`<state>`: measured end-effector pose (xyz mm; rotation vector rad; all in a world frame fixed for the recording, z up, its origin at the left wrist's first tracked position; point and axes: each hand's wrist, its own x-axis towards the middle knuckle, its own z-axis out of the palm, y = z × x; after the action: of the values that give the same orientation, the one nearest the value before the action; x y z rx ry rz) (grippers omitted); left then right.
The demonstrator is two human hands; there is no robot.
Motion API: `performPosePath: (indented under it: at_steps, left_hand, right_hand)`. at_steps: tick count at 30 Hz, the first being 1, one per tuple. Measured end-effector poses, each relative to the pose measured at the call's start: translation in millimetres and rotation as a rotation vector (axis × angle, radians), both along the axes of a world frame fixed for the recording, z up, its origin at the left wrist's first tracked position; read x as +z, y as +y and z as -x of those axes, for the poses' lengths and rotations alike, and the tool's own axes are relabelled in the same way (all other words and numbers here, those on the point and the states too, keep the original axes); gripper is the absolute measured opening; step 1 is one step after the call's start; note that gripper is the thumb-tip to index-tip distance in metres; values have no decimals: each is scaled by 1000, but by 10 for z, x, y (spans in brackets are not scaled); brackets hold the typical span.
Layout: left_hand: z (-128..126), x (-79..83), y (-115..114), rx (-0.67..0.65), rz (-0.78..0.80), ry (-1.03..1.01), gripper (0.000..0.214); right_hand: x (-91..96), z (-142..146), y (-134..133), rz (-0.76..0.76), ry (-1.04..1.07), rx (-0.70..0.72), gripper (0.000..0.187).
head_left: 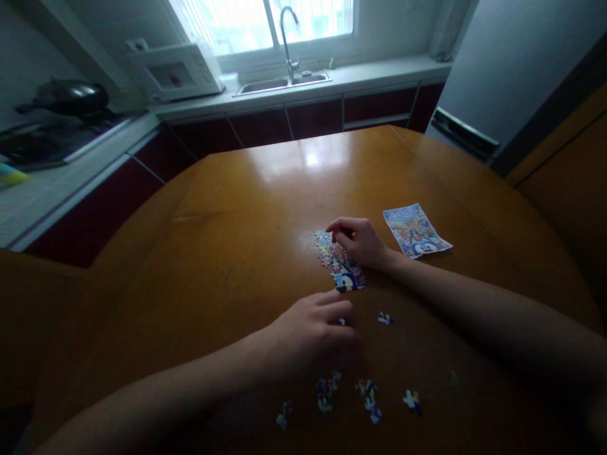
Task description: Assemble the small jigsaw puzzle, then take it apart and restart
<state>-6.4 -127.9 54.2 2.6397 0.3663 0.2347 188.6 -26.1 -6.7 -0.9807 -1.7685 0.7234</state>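
A partly joined colourful jigsaw (348, 277) lies on the wooden table (246, 208). My right hand (360, 241) rests on its upper part, fingers curled and pressed down on the pieces at the top edge. My left hand (313, 328) lies just below the jigsaw, fingers bent over a small piece (340, 321) that peeks out at the fingertips. A loose piece (385, 318) sits to the right of that hand. Several more loose pieces (367, 395) are scattered near the front edge.
A printed reference picture (415, 230) lies right of the jigsaw. Behind the table runs a kitchen counter with a sink and tap (287, 76), a microwave (175, 72) and a stove with a dark pan (71, 98). A grey fridge (512, 69) stands at right.
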Motion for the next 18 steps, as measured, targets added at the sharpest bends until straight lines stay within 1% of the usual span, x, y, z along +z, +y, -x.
performPosePath:
  at_steps: [2, 4, 7, 9, 12, 16, 18]
  left_hand:
    - [-36, -20, -202, 0, 6, 64, 13]
    - [-53, -74, -359, 32, -10, 98, 14]
    - [-58, -156, -472, 51, -30, 138, 12]
    - [-64, -168, -487, 52, -23, 157, 12]
    - [-90, -109, -484, 39, 28, 191, 15]
    - [-112, 18, -445, 43, 171, 190, 11]
    - [-96, 50, -350, 101, 256, 112, 8]
  right_hand:
    - [5, 0, 2, -1, -8, 0, 17]
    - [6, 0, 4, 1, -16, -3, 17]
    - [-2, -1, 7, 2, -10, 2, 18]
    - [-11, -4, 9, 1, -4, 4, 18]
    - [-17, -8, 9, 2, -8, 1, 18]
    - [-12, -9, 3, 3, -5, 0, 18]
    - [-7, -7, -1, 6, -1, 3, 18]
